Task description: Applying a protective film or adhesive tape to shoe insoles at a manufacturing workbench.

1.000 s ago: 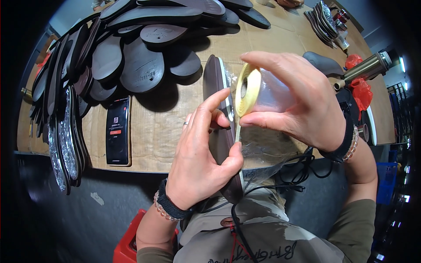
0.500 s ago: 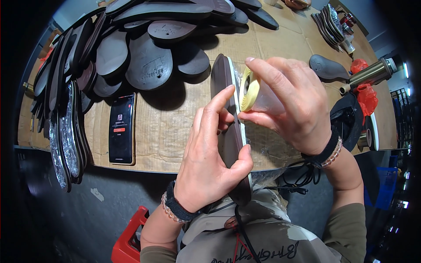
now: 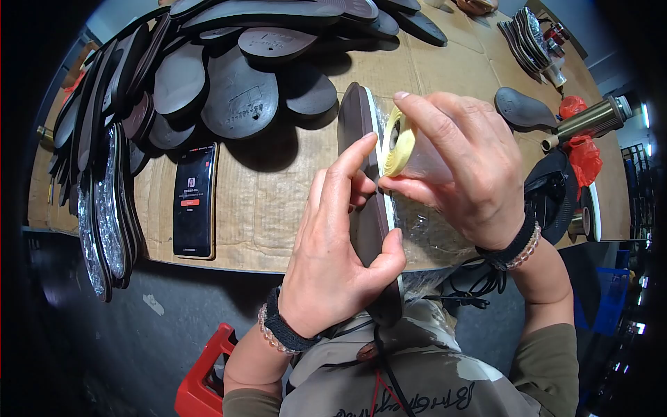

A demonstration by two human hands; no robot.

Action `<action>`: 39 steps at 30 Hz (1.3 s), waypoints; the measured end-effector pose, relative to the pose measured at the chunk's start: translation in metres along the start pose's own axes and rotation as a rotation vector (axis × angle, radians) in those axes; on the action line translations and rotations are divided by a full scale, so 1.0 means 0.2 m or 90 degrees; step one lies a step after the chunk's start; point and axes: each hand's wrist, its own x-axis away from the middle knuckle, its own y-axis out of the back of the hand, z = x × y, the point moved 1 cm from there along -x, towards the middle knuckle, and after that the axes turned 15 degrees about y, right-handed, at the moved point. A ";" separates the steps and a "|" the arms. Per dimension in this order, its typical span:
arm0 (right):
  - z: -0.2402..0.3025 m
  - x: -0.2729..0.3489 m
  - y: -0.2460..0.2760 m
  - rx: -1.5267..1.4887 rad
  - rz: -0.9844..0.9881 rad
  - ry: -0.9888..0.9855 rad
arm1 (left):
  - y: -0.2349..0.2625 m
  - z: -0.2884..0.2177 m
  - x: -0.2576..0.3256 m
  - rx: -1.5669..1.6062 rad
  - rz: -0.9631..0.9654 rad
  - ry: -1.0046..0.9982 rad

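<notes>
My left hand (image 3: 333,250) grips a dark brown shoe sole (image 3: 361,139) held on edge, lengthwise away from me, with my fingers pressed flat against its left face. My right hand (image 3: 465,174) holds a roll of yellowish tape (image 3: 397,142) against the sole's right side. Clear plastic wrap (image 3: 431,233) hangs on the sole under my right hand. Both wrists wear a dark band and a bead bracelet.
A heap of dark soles (image 3: 236,83) covers the far left of the cardboard-topped bench (image 3: 278,201). A phone (image 3: 192,201) with a lit screen lies near the front edge. More soles (image 3: 521,108), a brass-coloured tool (image 3: 590,121) and red plastic (image 3: 583,156) lie at right. A red crate (image 3: 201,386) stands below.
Both hands with the sole have drawn closer to me and lower. My left fingers have flattened along the sole, and the tape roll now presses closer against its edge.
</notes>
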 end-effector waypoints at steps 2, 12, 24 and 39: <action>0.00 0.00 -0.01 0.009 0.001 -0.001 | 0.00 0.00 0.00 0.000 -0.001 0.000; 0.06 0.01 -0.01 0.074 0.012 0.012 | 0.01 0.00 -0.01 0.007 -0.004 0.013; 0.00 0.00 0.02 -0.070 0.082 -0.052 | 0.01 0.04 -0.11 -0.048 -0.026 0.022; 0.05 -0.02 0.03 0.000 0.023 -0.081 | 0.01 0.03 -0.10 -0.023 -0.028 0.026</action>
